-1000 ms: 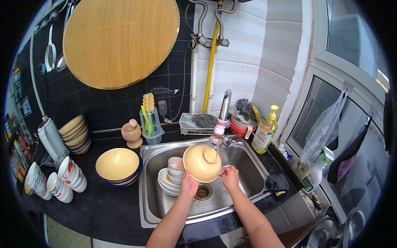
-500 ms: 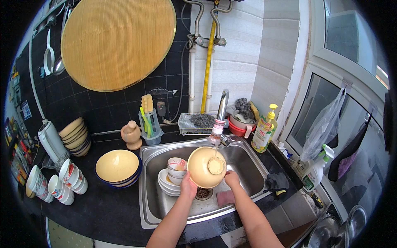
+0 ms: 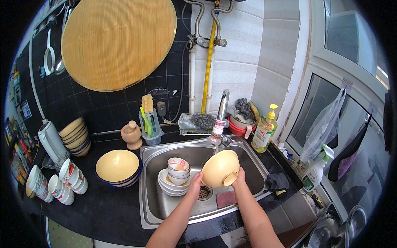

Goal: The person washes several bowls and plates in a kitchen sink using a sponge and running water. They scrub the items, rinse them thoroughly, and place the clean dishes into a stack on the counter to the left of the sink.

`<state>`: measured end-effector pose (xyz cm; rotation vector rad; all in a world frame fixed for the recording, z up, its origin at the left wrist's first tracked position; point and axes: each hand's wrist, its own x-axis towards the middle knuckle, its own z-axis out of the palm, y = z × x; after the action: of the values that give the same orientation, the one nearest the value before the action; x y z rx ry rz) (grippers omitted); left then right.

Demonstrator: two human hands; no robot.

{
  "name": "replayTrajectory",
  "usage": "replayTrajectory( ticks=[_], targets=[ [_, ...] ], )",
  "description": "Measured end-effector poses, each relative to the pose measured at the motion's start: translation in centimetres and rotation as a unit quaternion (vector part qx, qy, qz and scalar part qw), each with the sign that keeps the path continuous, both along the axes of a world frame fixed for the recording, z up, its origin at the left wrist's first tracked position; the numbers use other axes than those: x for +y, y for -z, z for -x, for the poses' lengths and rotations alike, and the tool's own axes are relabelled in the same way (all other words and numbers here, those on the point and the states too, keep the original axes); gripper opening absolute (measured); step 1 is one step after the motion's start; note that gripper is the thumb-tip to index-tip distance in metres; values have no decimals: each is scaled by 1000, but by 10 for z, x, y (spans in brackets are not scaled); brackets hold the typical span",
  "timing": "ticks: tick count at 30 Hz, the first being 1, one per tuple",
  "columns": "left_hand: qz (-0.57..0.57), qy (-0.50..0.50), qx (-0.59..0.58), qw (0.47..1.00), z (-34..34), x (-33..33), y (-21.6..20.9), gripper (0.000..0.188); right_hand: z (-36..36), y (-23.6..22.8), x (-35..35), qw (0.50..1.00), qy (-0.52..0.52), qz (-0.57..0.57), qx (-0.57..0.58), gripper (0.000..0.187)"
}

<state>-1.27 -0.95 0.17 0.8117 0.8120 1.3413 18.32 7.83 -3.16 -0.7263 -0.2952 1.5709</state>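
A pale yellow bowl [image 3: 217,167] is tilted under the faucet [image 3: 219,120], its footed underside turned toward me and to the right. Water runs from the spout onto the bowl's far side. My left hand [image 3: 196,184] grips the bowl's left edge, and my right hand [image 3: 240,178] closes on its right side by the foot. Both hold it above the steel sink [image 3: 149,206]. Left of my left hand, small white bowls [image 3: 178,173] are stacked on white plates [image 3: 167,189] in the basin. A reddish sponge [image 3: 226,199] lies under the bowl, beside the drain [image 3: 204,192].
Left of the sink stand large yellow bowls [image 3: 118,165], stacked white cups [image 3: 74,177] and a wooden mortar [image 3: 131,135]. A soap bottle [image 3: 264,130] and red basin [image 3: 236,129] sit at the back right. A dark cloth [image 3: 278,182] lies on the right edge.
The bowl has shifted right and rolled, so its foot now points down and right. My right hand has moved slightly right with it, and my left hand has followed to the right.
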Motion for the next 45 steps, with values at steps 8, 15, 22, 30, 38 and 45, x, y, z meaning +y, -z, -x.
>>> replayTrajectory(
  ticks=[8, 15, 22, 30, 38, 45],
  targets=[
    [20, -86, -105, 991, 6, 2, -1, 37, 11, -31, -16, 999, -35, -25, -23, 29],
    [113, -156, -221, 956, 16, 2, 4, 40, 25, -54, -31, 981, -129, -137, -50, 29],
    [109, -177, -295, 933, 19, 2, 4, 41, 32, -67, -41, 966, -214, -139, -47, 30],
    [58, -77, -232, 968, 14, 10, 15, 42, 25, -48, -29, 982, -144, -119, 7, 32],
    [45, 45, -104, 992, 4, -1, -9, 52, 12, -22, -15, 998, -45, -35, 33, 33],
    [112, 104, 9, 988, 4, -3, -12, 66, 15, -30, -21, 995, 47, -72, -43, 27]
  ],
)
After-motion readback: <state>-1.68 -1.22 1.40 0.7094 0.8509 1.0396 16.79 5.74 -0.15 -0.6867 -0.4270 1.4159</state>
